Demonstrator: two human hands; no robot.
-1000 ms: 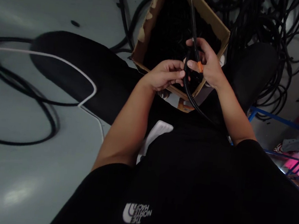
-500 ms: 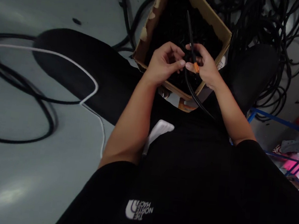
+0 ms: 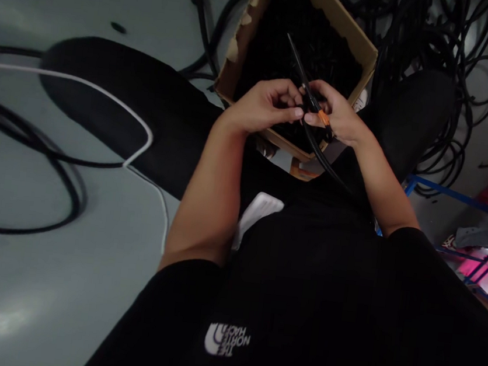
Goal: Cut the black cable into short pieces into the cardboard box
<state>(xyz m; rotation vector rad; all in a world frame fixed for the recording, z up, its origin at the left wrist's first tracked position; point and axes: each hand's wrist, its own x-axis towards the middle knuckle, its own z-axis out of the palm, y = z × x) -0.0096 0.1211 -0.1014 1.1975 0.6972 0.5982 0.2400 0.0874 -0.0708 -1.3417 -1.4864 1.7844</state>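
Observation:
Over the near side of a cardboard box, my two hands meet at the fingertips. My right hand is closed around a slim black stick-like piece with an orange band; its thin end points up and left over the box. A black ribbed tube runs from my lap up to between my fingers. My left hand pinches at the tube's upper end with thumb and forefinger, though the fingertips partly hide it. Dark small pieces fill the box.
Coiled black hoses lie on the floor at the right, and another black hose loops at the left. A white cable crosses my leg to a white device at my waist. A blue frame stands at the right.
The black piece with the orange band has tilted further left, and its tip sits lower. Both hands have come down slightly. My left forearm has shifted a little left.

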